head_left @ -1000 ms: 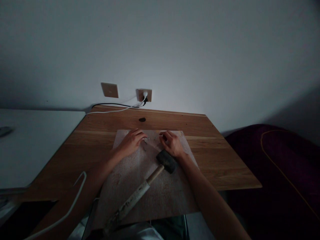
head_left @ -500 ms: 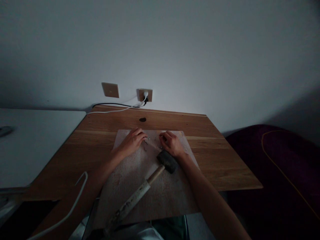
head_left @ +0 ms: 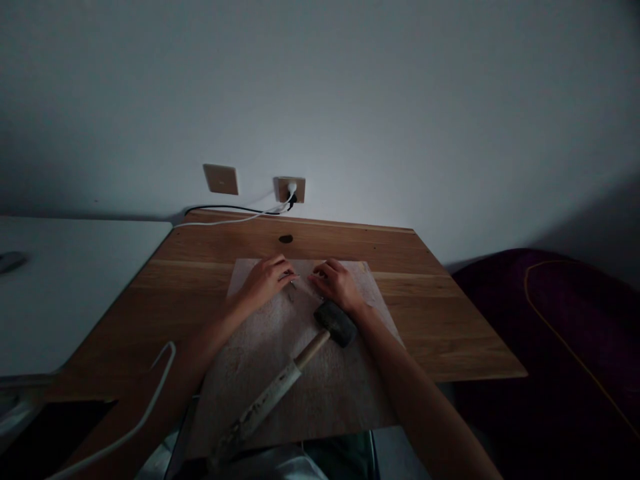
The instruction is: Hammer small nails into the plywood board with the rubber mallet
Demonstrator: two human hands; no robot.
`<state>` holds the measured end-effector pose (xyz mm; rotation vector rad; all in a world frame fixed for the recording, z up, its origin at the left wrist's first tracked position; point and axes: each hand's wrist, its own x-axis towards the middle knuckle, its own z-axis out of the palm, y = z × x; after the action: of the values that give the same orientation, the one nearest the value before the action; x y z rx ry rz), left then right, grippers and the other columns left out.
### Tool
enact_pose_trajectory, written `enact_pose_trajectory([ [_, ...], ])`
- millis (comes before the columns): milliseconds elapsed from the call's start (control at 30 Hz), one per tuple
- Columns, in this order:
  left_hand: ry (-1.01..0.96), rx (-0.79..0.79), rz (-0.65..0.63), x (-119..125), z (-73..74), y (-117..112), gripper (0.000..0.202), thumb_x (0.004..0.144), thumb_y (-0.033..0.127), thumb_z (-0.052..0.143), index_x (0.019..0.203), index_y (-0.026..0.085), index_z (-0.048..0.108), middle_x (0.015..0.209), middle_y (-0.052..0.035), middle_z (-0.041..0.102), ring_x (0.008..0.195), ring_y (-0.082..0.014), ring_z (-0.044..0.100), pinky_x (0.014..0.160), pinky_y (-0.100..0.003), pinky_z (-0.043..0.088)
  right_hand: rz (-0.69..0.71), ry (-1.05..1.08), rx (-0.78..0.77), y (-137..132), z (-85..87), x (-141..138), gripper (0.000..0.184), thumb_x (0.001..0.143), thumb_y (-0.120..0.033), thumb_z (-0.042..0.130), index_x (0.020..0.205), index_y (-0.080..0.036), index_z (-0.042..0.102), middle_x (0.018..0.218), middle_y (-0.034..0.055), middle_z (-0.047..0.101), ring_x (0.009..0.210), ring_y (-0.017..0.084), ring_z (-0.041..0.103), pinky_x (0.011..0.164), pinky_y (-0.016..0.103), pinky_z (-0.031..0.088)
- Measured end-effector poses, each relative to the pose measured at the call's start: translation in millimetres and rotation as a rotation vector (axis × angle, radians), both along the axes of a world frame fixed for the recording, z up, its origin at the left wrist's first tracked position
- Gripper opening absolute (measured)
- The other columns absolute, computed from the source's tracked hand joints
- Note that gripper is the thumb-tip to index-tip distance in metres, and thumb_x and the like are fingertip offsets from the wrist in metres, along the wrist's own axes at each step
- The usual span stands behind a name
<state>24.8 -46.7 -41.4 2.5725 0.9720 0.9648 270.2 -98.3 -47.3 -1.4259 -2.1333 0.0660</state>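
A pale plywood board (head_left: pixel 310 393) lies on a wooden table (head_left: pixel 440 327). My left hand (head_left: pixel 265 280) and my right hand (head_left: pixel 337 285) rest on the far part of the board, fingers curled and fingertips close together around small metal pieces (head_left: pixel 293 283) that are too dim to name. A mallet lies on the board just behind my right hand, its black head (head_left: pixel 336 323) near my wrist and its worn handle (head_left: pixel 265 403) running toward me.
A white cable (head_left: pixel 127 427) crosses the table's near left corner. Wall sockets (head_left: pixel 289 190) with plugged cords sit above the far edge. A white surface (head_left: pixel 65 280) adjoins on the left, and a dark cushion (head_left: pixel 560 333) lies to the right.
My right hand has shifted slightly left, closer to my left hand. The mallet and board have stayed put.
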Motion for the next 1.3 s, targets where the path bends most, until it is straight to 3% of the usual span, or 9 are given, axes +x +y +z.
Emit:
enact_pose_trajectory([
  [167,0.015,-0.02,-0.074,2.0,-2.2,0.1,0.007,0.103,0.022,0.068,0.102,0.022,0.075,0.099,-0.0037,0.07,0.097,-0.0211,0.069,0.092,-0.035,0.053,-0.003,-0.033,-0.006,2.4,-1.3,-1.6,0.007,0.104,-0.029,0.073,0.101,-0.023,0.075,0.102,0.0069,0.073,0.094,0.021,0.072,0.082,0.03,0.056],
  [333,0.022,0.006,-0.136,3.0,-2.7,1.5,0.019,0.105,0.02,0.064,0.118,0.024,0.077,0.105,-0.0048,0.069,0.103,-0.0216,0.069,0.093,-0.035,0.055,-0.011,-0.058,-0.001,3.8,-2.2,-4.1,0.01,0.105,-0.028,0.071,0.1,-0.021,0.076,0.102,0.008,0.073,0.095,0.021,0.071,0.082,0.031,0.055],
  [767,0.145,0.276,-0.091,7.8,-1.5,2.0,0.016,0.107,0.024,0.062,0.098,0.018,0.074,0.098,-0.0053,0.069,0.097,-0.0219,0.067,0.09,-0.037,0.052,0.015,-0.074,0.015,7.0,-7.1,-3.0,0.011,0.107,-0.027,0.066,0.101,-0.023,0.075,0.102,0.008,0.072,0.098,0.022,0.071,0.086,0.032,0.056],
  [1300,0.124,0.188,-0.019,10.0,-0.4,0.6,0.012,0.101,0.028,0.073,0.094,0.018,0.073,0.096,-0.0037,0.067,0.093,-0.0209,0.066,0.086,-0.034,0.052,0.077,-0.026,0.027,3.8,-6.2,-1.8,0.016,0.106,-0.02,0.061,0.112,-0.021,0.076,0.105,0.0101,0.073,0.097,0.024,0.073,0.088,0.036,0.06],
])
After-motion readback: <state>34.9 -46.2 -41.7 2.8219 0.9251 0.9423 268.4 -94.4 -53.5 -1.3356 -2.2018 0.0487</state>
